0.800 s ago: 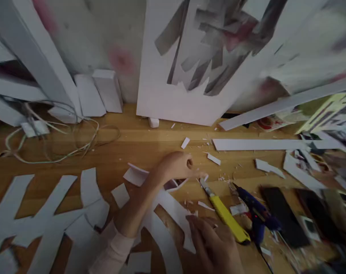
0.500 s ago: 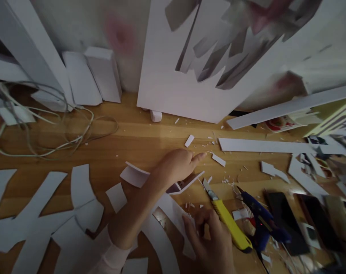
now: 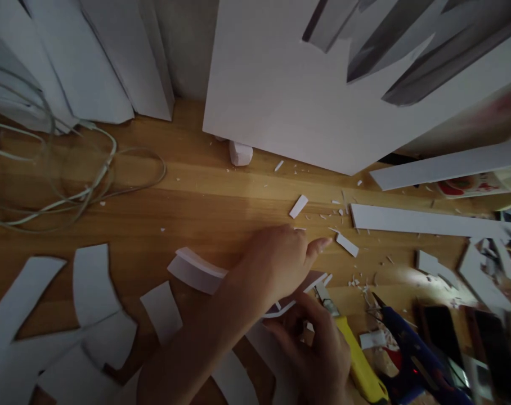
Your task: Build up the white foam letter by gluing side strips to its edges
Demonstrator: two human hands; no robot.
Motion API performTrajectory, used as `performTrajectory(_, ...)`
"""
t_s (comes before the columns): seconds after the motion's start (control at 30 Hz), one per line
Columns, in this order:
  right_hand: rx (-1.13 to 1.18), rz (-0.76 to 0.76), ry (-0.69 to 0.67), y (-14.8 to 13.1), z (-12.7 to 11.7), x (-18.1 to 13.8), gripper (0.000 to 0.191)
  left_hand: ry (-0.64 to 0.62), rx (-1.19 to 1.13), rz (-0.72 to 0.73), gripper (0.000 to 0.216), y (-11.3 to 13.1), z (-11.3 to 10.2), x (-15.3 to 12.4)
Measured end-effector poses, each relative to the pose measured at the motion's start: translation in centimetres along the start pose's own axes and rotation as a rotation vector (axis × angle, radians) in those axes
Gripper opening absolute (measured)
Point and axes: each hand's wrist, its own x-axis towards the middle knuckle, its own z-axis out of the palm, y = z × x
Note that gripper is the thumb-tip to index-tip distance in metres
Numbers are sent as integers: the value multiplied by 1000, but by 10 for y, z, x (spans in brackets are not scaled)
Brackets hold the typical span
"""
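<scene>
Closer now than half a second ago, the view has dropped toward the wooden floor [image 3: 222, 202], and the right hand [image 3: 318, 349] has slid from beside the yellow utility knife [image 3: 359, 363] up to the curved foam-board strip [image 3: 196, 270] that the left hand [image 3: 281, 264] presses down. A large white board [image 3: 281, 95] with angular cut-outs leans against the wall behind, apparently parked there out of the way, with long white offcuts [image 3: 424, 220] lying flat to its right and curved white cut pieces [image 3: 90, 281] spread at lower left. The left hand lies over the strip with fingers loosely together and the forefinger stretched out, seemingly to steady it; the right hand's fingers curl at the strip's near edge, though whether they pinch it cannot be told. A blue glue gun [image 3: 411, 354] rests just beside the knife, both within easy reach. Pale cables [image 3: 90, 185] loop at upper left, and small scraps [image 3: 298, 206] dot the boards.
</scene>
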Motion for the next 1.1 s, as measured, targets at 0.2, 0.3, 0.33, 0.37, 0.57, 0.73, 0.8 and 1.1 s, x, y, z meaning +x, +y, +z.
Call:
performTrajectory(0.2, -159, -32, 34, 1, -2, -3, 20, 11, 5, 5, 58, 0, 1, 0)
performTrajectory(0.3, -139, -38, 38, 1, 0, -2, 19, -3, 17, 4, 55, 1, 0, 0)
performTrajectory(0.33, -128, -37, 29, 2, 0, -1, 20, -2, 25, 6, 55, 1, 0, 1)
performTrajectory(0.37, -119, -25, 22, 1, 1, -1, 21, 0, 32, 8, 55, 1, 0, 1)
performTrajectory(0.57, -106, 89, -43, -8, 2, 7, 25, 15, 53, 38, 52, 0, 2, 0)
performTrajectory(0.73, -121, 59, -31, -6, 2, 9, 27, 24, 125, 63, 46, 3, 3, -1)
performTrajectory(0.8, -110, 33, -27, -3, 2, 8, 25, 17, 149, 75, 44, 4, 4, 0)
performTrajectory(1.1, -59, -10, -33, 0, 1, 12, 14, 58, 271, 167, 44, 5, 14, 0)
